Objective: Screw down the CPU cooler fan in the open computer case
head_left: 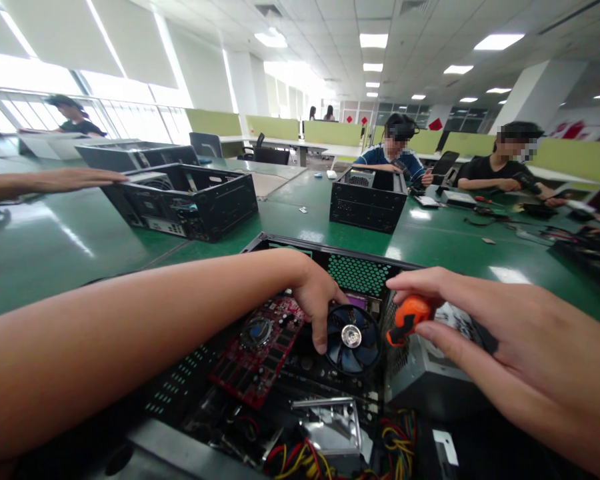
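1. My left hand [316, 300] reaches down into the open computer case [280, 243] on the green worktop [55, 247]. Its fingers [321, 333] are loosely curled and spread, holding nothing; the fingertips rest on the left edge of the black cooler fan [353, 337].
2. My right hand [485, 333] is closed around an orange-handled screwdriver [407, 319]. Thumb and forefinger pinch the grip, and the orange end points towards the fan. The blade is hidden behind the handle, so I cannot tell whether it meets a screw.
3. The fan sits near the middle of the case, between the red expansion card [260, 350] on its left and the grey power supply [425, 373] on its right. A tangle of red and yellow wires [300, 460] lies nearer to me.
4. As I judge it, the step in hand is work on the fan mounting: one hand steadies the fan while the other brings the tool in.
5. The next move calls for the blade to seat squarely in a fan screw, with my left fingers kept off the blades and clear of the card.
6. Across the worktop stand two other open cases [185, 200] [369, 200]. Two people sit beyond them, and another person's hand [75, 179] lies flat at the far left.
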The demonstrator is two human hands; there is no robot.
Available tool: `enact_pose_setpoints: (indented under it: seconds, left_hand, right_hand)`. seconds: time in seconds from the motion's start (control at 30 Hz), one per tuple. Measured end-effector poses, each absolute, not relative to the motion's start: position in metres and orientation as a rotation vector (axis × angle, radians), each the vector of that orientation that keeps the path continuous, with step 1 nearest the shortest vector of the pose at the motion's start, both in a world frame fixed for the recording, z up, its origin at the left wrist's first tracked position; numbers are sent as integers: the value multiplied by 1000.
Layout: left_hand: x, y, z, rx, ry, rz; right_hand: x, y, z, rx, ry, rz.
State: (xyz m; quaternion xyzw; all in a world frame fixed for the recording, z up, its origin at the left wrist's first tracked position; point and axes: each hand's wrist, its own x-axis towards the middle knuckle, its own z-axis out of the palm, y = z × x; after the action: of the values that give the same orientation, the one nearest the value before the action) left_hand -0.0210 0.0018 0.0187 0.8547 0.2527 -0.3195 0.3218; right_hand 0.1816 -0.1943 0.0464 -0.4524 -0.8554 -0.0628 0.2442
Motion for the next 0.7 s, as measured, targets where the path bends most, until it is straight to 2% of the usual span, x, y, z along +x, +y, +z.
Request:
enact_pose_setpoints:
  seconds: [0.3, 0.5, 0.7]
  left_hand:
    - [-23, 2, 17, 2171, 679, -860]
    - [-27, 0, 24, 2200, 684, -864]
    - [-30, 1, 23, 2245, 669, -850]
  right_hand:
    - [184, -187, 52, -1239, -2345, -183]
    - [170, -208, 47, -1268, -2328, -38]
    - [169, -214, 33, -1304, -2286, -114]
